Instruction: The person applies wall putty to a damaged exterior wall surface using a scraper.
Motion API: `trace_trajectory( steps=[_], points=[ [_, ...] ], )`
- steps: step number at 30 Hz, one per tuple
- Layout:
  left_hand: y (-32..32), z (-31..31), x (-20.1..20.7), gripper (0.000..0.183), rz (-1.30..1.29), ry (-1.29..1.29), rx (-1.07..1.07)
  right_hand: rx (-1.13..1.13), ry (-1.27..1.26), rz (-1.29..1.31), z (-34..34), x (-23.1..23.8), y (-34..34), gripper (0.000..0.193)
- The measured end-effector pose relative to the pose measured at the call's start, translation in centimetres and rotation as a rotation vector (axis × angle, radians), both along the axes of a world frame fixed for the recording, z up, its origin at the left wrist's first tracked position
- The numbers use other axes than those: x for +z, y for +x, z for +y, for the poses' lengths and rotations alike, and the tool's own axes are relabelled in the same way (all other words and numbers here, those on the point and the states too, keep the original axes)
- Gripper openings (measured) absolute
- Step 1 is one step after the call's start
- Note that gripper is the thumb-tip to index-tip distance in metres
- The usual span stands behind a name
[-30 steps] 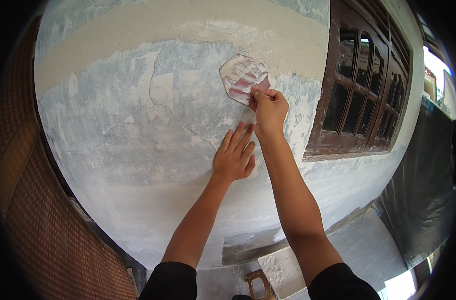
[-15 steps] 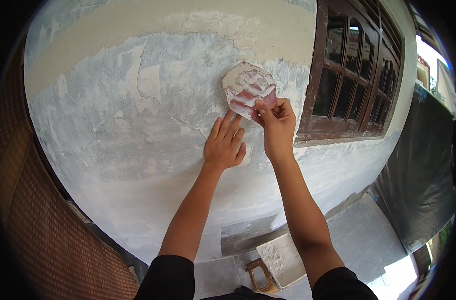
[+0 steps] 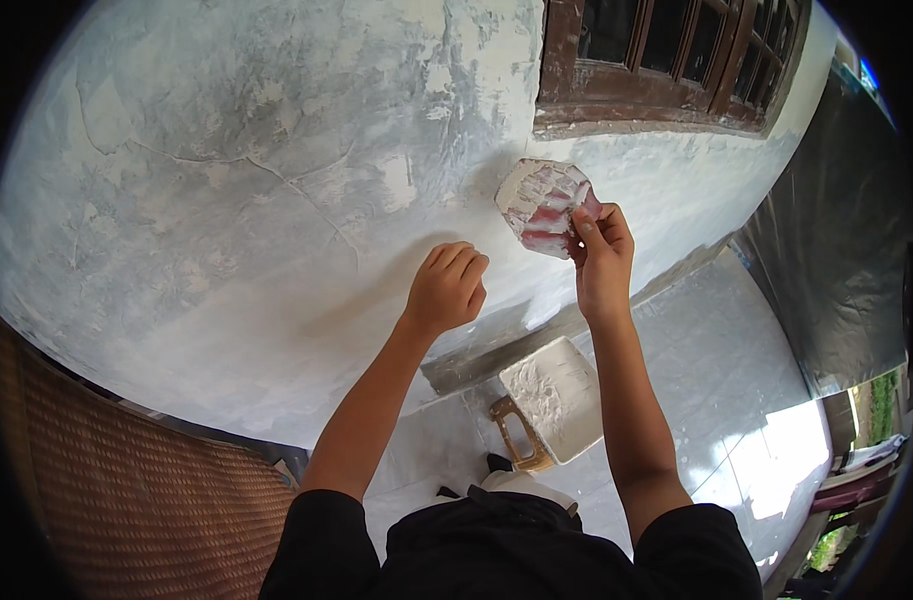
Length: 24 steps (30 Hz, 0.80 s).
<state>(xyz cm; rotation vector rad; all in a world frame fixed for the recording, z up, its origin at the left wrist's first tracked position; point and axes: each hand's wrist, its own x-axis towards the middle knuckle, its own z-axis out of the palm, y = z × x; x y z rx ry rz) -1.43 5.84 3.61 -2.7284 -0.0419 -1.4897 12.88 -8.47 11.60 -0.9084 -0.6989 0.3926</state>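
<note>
My right hand [image 3: 605,258] pinches a flat, reddish putty spreader [image 3: 544,208] with angled edges between thumb and fingers. White putty coats much of its face, thickest along the upper left edge. The spreader is in front of the wall [image 3: 257,225], just below the window; whether it touches the wall I cannot tell. To its left my left hand [image 3: 447,287] has its fingers curled in, with nothing seen in them. Grey-white patches and a few raised ridges mark the wall's surface.
A white rectangular tub [image 3: 585,400] with white putty sits low in front of me, beside a brown stool-like frame [image 3: 520,435]. The brown wooden window [image 3: 667,70] is above right. A woven panel [image 3: 147,490] is at lower left, a dark sheet [image 3: 827,250] at right.
My view has tipped downward, bringing more floor and the tub into sight. My left hand has left the wall and its fingers have curled. The spreader, still held, is lower, below the window.
</note>
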Motion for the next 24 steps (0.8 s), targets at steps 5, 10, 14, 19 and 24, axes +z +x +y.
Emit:
trace_trajectory(
  steps=[5,10,14,19,24],
  points=[
    [3.1,-4.1,-7.4,0.016,0.160,-0.225,-0.089,-0.031,-0.167,0.137,-2.1,-5.4,4.0,0.011],
    [5.2,-8.0,-14.1,0.014,0.311,-0.390,-0.111,-0.050,-0.316,0.259,-4.0,-12.0,6.2,0.012],
    [5.8,-10.5,-19.9,0.013,0.462,-0.522,-0.096,-0.060,-0.487,0.356,-5.6,-18.1,6.8,0.012],
    [4.7,-13.0,-25.6,0.020,0.687,-0.632,-0.041,-0.146,-0.746,0.390,-8.7,-26.2,7.8,0.012],
    [3.5,-14.4,-29.6,0.034,0.927,-0.712,0.034,-0.293,-0.980,0.402,-11.3,-32.3,8.7,0.009]
  ],
)
